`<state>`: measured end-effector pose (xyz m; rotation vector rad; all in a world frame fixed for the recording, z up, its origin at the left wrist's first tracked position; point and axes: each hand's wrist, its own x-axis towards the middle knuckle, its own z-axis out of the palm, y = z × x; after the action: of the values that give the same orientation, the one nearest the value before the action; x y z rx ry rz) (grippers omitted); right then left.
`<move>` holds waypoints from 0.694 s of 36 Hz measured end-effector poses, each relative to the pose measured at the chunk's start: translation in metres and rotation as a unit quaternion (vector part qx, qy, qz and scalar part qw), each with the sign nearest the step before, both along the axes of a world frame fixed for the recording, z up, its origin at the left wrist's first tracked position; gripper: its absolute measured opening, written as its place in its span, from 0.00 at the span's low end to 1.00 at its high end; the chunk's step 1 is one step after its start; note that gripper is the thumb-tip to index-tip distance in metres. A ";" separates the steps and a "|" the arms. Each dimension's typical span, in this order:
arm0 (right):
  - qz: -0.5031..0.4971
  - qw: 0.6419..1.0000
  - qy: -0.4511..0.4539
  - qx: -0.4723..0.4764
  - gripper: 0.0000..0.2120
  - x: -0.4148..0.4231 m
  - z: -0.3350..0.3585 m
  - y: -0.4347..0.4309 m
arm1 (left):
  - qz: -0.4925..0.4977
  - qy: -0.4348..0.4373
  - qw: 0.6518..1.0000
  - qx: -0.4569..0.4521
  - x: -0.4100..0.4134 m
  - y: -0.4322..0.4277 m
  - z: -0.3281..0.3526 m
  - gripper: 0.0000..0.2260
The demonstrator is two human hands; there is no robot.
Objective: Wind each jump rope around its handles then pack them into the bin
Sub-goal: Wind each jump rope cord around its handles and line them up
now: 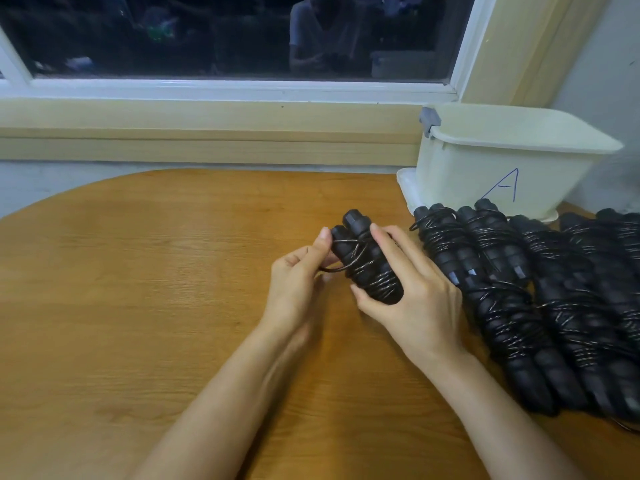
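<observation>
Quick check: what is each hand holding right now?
Left hand: pinches the loose cord of the jump rope.
Right hand: grips the same rope's bundled handles.

Wooden table (138,306), dark window (207,36) — pale sill (207,116) beneath

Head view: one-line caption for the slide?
Right hand grips the paired handles of a jump rope while left hand pinches its loose loop; wound ropes lie beside the bin.
</observation>
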<state>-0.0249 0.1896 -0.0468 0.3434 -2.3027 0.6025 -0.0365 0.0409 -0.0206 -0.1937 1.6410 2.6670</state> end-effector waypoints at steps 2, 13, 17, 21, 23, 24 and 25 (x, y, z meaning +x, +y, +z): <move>0.016 1.000 0.007 0.003 0.34 0.001 0.000 -0.001 | 0.006 0.011 1.000 0.004 -0.001 -0.005 0.002 0.21; 0.065 0.997 0.040 -0.016 0.33 0.008 -0.001 -0.011 | -0.046 -0.074 0.984 0.154 -0.010 -0.016 0.004 0.12; 0.067 0.990 -0.014 -0.125 0.35 0.007 -0.003 -0.013 | -0.060 -0.056 0.975 0.205 -0.004 -0.002 0.000 0.07; 0.108 0.961 -0.097 -0.237 0.38 0.004 -0.005 -0.014 | -0.019 0.038 0.992 0.117 0.005 0.015 -0.007 0.17; 0.130 0.942 -0.124 -0.284 0.38 0.003 -0.005 -0.014 | 0.048 0.098 0.994 0.027 0.008 0.017 -0.012 0.13; 0.139 0.934 -0.134 -0.300 0.38 0.003 -0.005 -0.013 | 0.080 0.127 0.988 -0.040 0.008 0.017 -0.015 0.13; 0.143 0.931 -0.138 -0.306 0.39 0.003 -0.005 -0.012 | 0.103 0.156 0.976 -0.109 0.006 0.016 -0.020 0.14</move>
<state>-0.0217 0.1776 -0.0513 0.3032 -2.1882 1.5506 -0.0303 0.0572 -0.0404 0.0630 2.1188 2.7743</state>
